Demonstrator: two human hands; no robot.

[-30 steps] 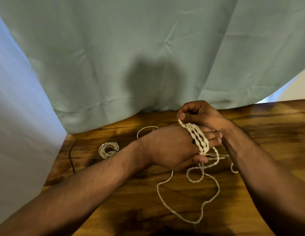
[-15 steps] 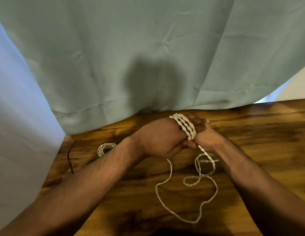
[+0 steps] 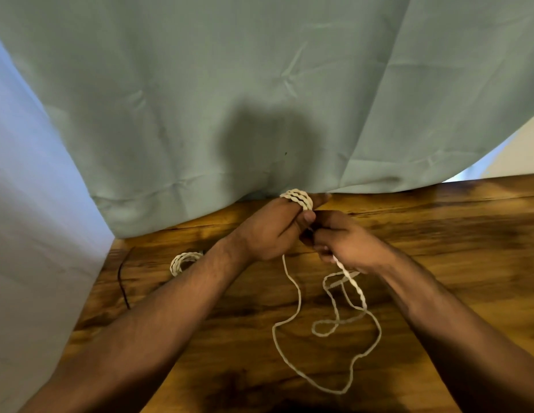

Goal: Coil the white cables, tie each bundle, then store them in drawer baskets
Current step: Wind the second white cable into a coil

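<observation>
White loose cable (image 3: 300,199) round left hand (image 3: 268,234); second cable (image 3: 184,256), coiled, on table (image 3: 438,234).

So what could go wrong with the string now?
1. The loose white cable lies in crossing loops on the table; pulled in fast, it might knot.
2. The wraps sit near the left hand fingertips and could slip off.
3. If the right hand slackens its grip, they may loosen.

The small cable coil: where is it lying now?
Head view, left side: the small cable coil lies on the wooden table, beside the left forearm, right of a black wire.
</observation>
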